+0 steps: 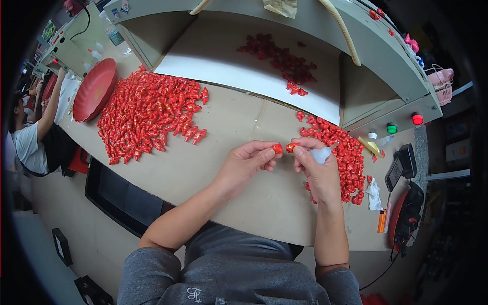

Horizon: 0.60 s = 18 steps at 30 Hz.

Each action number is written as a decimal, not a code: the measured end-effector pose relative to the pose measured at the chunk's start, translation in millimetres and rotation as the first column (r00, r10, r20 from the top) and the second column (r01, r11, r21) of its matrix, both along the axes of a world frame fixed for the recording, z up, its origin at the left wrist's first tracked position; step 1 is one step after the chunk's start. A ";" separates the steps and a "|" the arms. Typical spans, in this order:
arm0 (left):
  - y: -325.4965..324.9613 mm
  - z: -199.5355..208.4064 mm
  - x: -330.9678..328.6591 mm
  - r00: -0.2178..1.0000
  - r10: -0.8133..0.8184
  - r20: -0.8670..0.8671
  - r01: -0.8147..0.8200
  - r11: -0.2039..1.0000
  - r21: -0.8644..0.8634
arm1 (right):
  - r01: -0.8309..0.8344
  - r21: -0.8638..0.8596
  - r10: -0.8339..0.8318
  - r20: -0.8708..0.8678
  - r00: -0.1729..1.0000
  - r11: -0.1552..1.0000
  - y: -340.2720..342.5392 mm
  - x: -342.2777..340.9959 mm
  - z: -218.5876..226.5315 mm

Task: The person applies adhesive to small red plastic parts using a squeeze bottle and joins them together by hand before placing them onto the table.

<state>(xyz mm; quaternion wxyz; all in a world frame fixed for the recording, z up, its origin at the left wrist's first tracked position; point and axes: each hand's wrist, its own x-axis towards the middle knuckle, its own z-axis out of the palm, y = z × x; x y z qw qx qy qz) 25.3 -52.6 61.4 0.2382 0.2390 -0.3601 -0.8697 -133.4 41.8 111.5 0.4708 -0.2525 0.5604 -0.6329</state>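
Observation:
Above the middle of the table, my left hand (pixel 245 165) pinches a small red plastic piece (pixel 277 148) between thumb and fingertips. Facing it, a short gap away, another small red piece with gold markings (pixel 292 147) is pinched in my right hand (pixel 320 175). That same hand also keeps a small whitish glue bottle (pixel 321 155) with a thin tip against its palm. Beside my right hand spreads a pile of small rounded red pieces (pixel 351 162). A larger heap of longer red figures (pixel 152 112) lies to the left.
A grey metal cabinet (pixel 147 43) with an open front stands at the back, more red pieces (pixel 279 58) inside. Its green button (pixel 391 128) and red button (pixel 417 119) face me. A red bowl (pixel 95 90) leans far left. Tissue (pixel 374 195) and an orange lighter (pixel 381 221) lie right. Another person (pixel 35 142) sits left.

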 end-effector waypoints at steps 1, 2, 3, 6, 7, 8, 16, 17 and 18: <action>0.9 -0.1 -0.2 1.000 -0.003 0.002 0.003 1.000 0.001 | 0.000 0.010 0.001 -0.036 0.999 1.000 0.7 0.7 1.1; 0.8 0.1 -0.4 1.000 0.007 0.015 -0.007 1.000 -0.017 | 0.000 0.018 0.001 -0.073 0.997 1.000 0.7 1.0 2.2; 0.8 0.0 -0.5 0.999 0.017 0.027 -0.016 0.999 -0.035 | 0.004 0.018 -0.002 -0.071 0.997 1.000 0.5 1.0 2.7; 0.6 -2.5 -0.2 0.999 0.018 0.034 -0.015 0.995 -0.101 | -0.014 0.047 0.022 -0.162 0.987 0.999 0.8 0.6 4.2; 0.2 -2.6 0.0 0.999 0.018 0.035 -0.014 0.995 -0.101 | -0.031 0.066 0.043 -0.187 0.981 0.997 1.3 0.6 4.4; -0.4 -2.6 0.2 0.997 0.023 0.067 -0.010 0.981 -0.196 | -0.049 0.085 0.066 -0.211 0.975 0.995 1.8 0.6 4.6; 2.8 3.5 3.7 0.976 0.112 0.188 -0.011 0.882 -0.471 | -0.078 0.110 0.103 -0.248 0.963 0.991 4.3 -1.2 4.1; 3.1 2.1 4.0 0.979 0.118 0.167 -0.024 0.878 -0.479 | -0.102 0.124 0.126 -0.201 0.972 0.987 4.5 -1.9 2.6; 3.5 1.1 4.4 0.981 0.124 0.146 -0.038 0.873 -0.486 | -0.101 0.125 0.125 -0.199 0.972 0.987 4.6 -1.9 2.1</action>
